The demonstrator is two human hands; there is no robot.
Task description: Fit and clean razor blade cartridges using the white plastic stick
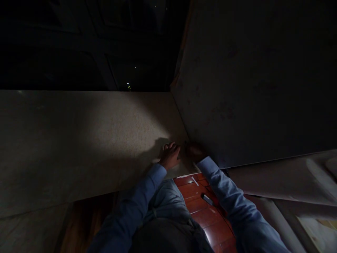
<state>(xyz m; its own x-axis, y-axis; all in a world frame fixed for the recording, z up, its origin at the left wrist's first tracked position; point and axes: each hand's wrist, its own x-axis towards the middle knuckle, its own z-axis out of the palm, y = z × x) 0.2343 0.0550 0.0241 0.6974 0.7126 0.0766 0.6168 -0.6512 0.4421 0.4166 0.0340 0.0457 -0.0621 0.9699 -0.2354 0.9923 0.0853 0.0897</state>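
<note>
My left hand (170, 155) rests on a pale speckled windowsill (126, 123), close to its right end. Its fingers are bent but a little apart, with nothing visible in them. Beside it, in deep shadow, my right hand (195, 151) is closed low against the wall (223, 105), where the wall meets the sill. A small dark tip shows at its front edge, too dim to name. The two hands are apart by a narrow gap.
Beyond the sill is a dark window (129, 45). Below lies a reddish tiled floor (200, 218) with a white strip (195, 181) and a dark-and-light tool-like object (207, 199). Pale upholstered furniture (284, 179) stands at the right.
</note>
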